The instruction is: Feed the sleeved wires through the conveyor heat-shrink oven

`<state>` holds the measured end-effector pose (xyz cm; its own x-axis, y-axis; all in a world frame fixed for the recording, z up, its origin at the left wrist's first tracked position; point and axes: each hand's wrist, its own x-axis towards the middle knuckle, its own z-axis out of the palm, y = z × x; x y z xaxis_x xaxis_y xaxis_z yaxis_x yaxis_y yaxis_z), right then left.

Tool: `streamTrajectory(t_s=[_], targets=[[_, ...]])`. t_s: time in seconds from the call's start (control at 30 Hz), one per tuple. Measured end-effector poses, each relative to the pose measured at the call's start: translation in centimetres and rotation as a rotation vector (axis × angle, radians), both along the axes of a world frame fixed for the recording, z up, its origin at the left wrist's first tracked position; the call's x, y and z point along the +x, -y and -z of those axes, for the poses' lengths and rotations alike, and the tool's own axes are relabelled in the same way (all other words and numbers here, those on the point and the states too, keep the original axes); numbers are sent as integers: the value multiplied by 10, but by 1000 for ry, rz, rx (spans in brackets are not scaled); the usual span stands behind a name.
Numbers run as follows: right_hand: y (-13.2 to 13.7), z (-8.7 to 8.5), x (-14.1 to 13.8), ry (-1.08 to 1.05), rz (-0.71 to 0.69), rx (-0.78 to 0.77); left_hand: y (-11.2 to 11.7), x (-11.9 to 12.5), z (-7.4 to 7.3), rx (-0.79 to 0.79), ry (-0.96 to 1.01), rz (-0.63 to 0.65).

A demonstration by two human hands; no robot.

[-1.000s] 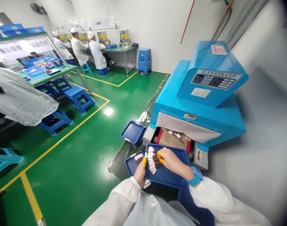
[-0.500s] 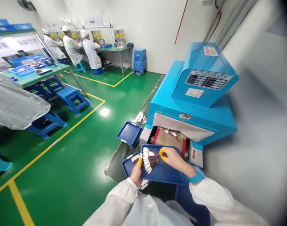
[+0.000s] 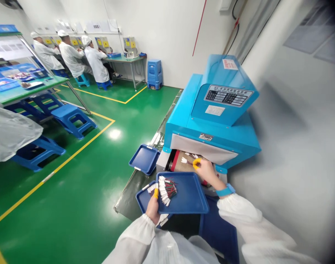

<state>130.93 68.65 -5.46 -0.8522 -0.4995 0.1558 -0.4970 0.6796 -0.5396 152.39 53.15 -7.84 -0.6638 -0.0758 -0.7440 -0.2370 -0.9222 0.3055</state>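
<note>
Right hand (image 3: 207,171) now, thumb and finger pinching a few wires (image 3: 184,160), white ends leftward, over the belt (image 3: 185,168); whether they touch it, I can't tell. Left hand (image 3: 153,209) grips the tray (image 3: 189,195) by its left edge, thumb on the rim. Progress? Others lie on the belt by the machine's (image 3: 181,126) mouth, but a big bunch (image 3: 166,190) sits along the tray's left edge: plenty left, I'd judge. Right arm's reaching forward past the tray's far right corner; left arm's bent close in. Under that left edge, a second tray (image 3: 142,199) shows more wires.
</note>
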Motion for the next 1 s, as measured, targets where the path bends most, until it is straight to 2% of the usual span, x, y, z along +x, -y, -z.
streamTrajectory(t_s=[0.1, 0.23, 0.37, 0.5, 0.63, 0.8, 0.9, 1.0], targets=[[1, 13, -15, -106, 73, 112, -1, 1, -2, -14, -49, -14], [3, 32, -22, -117, 63, 194, 0, 3, 4, -6, -39, -8], [-2, 50, -20, -45, -22, 201, 4, 6, 13, -30, 47, 8], [-11, 61, -22, -6, -47, 144, 4, 7, 15, -72, 101, -6], [-13, 66, -28, 19, 24, 109, 2, 7, 12, -121, 132, -6], [1, 64, -40, 76, 67, 28, -1, 7, 16, -130, 137, -8], [13, 61, -48, 105, 48, 39, -1, 9, 19, -113, 118, -2], [24, 58, -54, 142, -29, 71, -2, 11, 19, -92, 119, 6]])
